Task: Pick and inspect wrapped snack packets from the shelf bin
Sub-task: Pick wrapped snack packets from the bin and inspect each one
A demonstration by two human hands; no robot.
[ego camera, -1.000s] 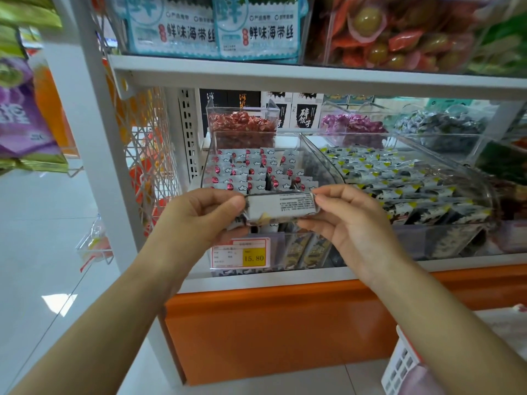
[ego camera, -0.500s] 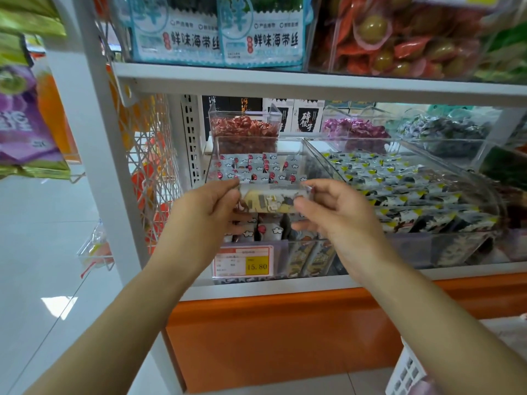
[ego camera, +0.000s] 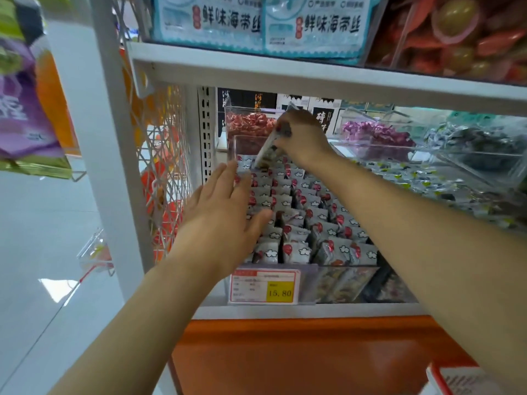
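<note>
A clear shelf bin (ego camera: 345,283) holds several grey snack packets (ego camera: 296,250) with red and white marks, standing in rows. My right hand (ego camera: 303,138) reaches to the back of the bin and pinches one wrapped packet (ego camera: 266,152), which hangs tilted with its lower end over the rear rows. My left hand (ego camera: 222,218) hovers over the bin's left side with fingers straight and spread, holding nothing. It covers some of the left packets.
A price tag (ego camera: 263,286) reading 15.80 is on the bin's front. Behind stand bins of red sweets (ego camera: 251,124) and purple sweets (ego camera: 373,132). A bin of yellow-marked packets (ego camera: 413,181) sits to the right. The upper shelf edge (ego camera: 313,78) hangs close above. White basket (ego camera: 462,380) at lower right.
Both hands held the packet in front of the bin. Now the left hand has let go and opened, and the right hand has carried the packet to the bin's back.
</note>
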